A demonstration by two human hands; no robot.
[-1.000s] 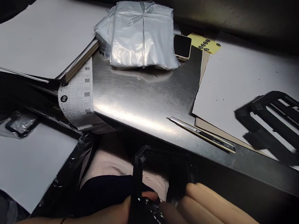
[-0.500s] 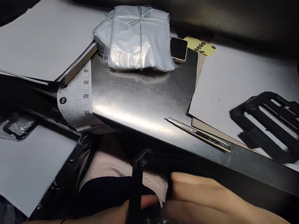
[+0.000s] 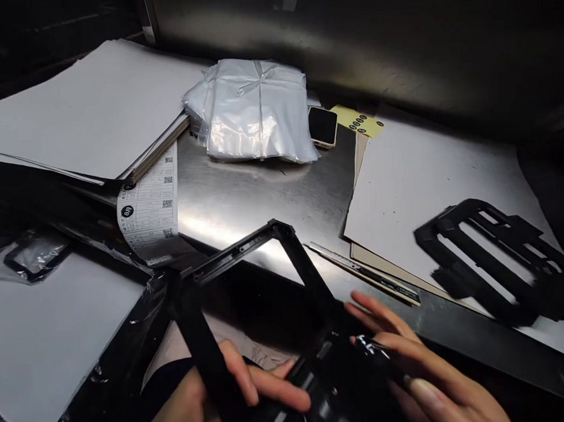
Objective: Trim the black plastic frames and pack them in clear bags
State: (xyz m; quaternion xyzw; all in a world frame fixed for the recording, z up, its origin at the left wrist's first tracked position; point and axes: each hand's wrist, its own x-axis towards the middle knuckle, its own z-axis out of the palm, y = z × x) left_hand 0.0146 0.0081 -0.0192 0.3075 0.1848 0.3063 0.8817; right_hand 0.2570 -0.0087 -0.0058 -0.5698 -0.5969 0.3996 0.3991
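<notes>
Metal worktop (image 3: 243,204) bears tied bags (image 3: 252,120) beyond held frame (image 3: 309,268).

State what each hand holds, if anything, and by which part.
The left hand grips a black frame by its left bar. The right hand is at its lower right; its hold is unclear.

Held black frame (image 3: 205,350) cut off at bottom; fine print on label strip (image 3: 149,208) illegible
</notes>
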